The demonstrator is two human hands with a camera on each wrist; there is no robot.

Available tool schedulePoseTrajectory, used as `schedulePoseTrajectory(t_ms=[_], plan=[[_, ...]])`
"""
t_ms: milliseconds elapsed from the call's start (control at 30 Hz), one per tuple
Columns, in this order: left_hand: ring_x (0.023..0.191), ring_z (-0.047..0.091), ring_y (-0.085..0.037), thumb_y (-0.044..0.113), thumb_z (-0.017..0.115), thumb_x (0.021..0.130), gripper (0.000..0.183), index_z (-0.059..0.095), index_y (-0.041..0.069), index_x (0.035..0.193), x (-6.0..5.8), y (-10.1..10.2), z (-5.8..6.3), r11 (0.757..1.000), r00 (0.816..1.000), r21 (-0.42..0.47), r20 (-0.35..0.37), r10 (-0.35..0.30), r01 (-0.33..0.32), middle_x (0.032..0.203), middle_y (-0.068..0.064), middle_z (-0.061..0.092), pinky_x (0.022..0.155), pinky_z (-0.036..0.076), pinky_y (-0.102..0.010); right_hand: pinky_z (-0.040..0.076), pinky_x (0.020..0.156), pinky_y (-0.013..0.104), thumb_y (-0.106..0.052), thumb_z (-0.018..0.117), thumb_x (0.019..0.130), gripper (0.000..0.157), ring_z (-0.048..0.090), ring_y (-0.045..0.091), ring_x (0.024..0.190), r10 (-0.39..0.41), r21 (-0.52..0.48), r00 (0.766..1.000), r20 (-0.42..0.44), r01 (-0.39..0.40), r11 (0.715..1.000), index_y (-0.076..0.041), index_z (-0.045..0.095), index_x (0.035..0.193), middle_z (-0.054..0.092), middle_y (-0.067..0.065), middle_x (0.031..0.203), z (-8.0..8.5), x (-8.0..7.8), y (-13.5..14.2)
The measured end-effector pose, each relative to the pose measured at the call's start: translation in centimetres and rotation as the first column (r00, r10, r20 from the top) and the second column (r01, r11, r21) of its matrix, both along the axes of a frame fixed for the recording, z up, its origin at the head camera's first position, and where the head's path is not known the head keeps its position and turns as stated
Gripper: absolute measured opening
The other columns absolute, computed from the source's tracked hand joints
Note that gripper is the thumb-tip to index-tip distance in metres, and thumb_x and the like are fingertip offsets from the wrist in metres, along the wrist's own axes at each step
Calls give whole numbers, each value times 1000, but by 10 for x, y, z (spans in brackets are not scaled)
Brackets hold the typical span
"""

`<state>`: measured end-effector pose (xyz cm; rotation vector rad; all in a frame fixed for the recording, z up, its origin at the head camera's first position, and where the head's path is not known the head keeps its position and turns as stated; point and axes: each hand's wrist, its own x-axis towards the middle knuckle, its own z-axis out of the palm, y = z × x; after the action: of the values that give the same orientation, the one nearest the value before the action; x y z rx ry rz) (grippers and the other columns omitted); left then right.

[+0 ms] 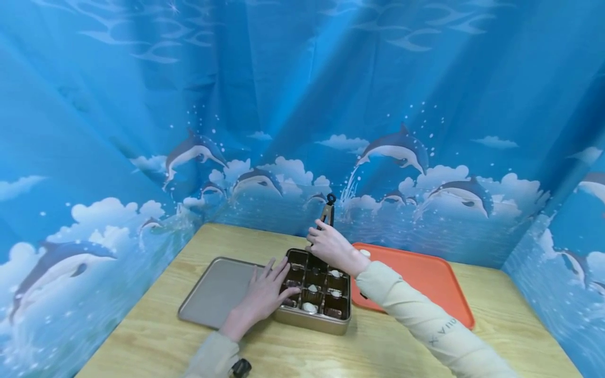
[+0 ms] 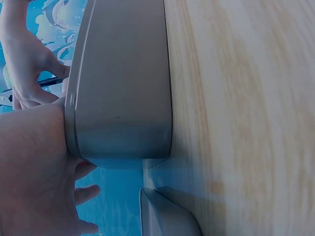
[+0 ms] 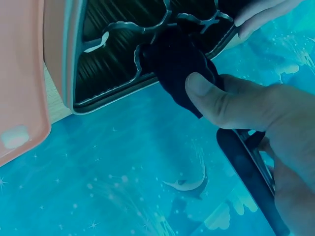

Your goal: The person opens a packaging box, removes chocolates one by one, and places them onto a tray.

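A pair of tongs [image 1: 327, 211] with black tips is gripped by my right hand [image 1: 333, 249]. In the right wrist view the black head of the tongs [image 3: 177, 64] reaches into a back compartment of the divided tin [image 1: 309, 320]; whether it pinches anything is hidden. Small white pieces [image 1: 310, 307] sit in several compartments, and others hold dark, unclear contents. My left hand [image 1: 261, 297] rests on the tin's left rim with its fingers spread, its thumb extending over the compartments. The left wrist view shows the palm against the tin's side [image 2: 123, 83].
A flat grey metal lid or tray [image 1: 218, 291] lies left of the tin, partly behind my left hand. On the right is an orange tray [image 1: 425, 275], bearing a white piece [image 1: 365, 253] near its back left corner. A printed blue curtain [image 1: 293, 105] hangs behind the wooden table [image 1: 378, 346].
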<state>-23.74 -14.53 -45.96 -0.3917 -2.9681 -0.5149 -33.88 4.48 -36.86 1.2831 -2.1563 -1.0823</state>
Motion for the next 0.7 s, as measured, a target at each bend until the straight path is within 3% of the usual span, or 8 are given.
schedulePoseTrajectory(t_ms=[200, 367, 700], plan=[[153, 20, -39, 58, 48, 101, 77, 39, 5, 155, 0, 1, -6, 1000, 1000, 14, -26, -4, 5, 166, -9, 27, 118, 13, -71, 35, 116, 41, -25, 74, 94, 20, 57, 13, 118, -26, -24, 1000, 18, 26, 999, -35, 77, 112, 70, -13, 117, -5, 1, -2], [153, 20, -40, 56, 50, 101, 75, 39, 4, 155, 2, 1, -5, 1000, 1000, 21, -7, -12, 12, 166, -11, 27, 118, 12, -72, 35, 116, 42, -28, 75, 93, 16, 57, 15, 119, -45, -33, 999, 17, 46, 998, -33, 78, 108, 71, -11, 117, -7, 5, -1], [153, 20, -39, 56, 50, 101, 76, 39, 4, 155, 0, 0, -1, 1000, 1000, 9, -7, 3, -3, 166, -11, 28, 118, 13, -72, 42, 105, 44, -26, 74, 95, 19, 58, 20, 112, 7, -140, 1000, -15, -9, 990, -31, 77, 112, 72, -3, 113, -6, 2, 18]])
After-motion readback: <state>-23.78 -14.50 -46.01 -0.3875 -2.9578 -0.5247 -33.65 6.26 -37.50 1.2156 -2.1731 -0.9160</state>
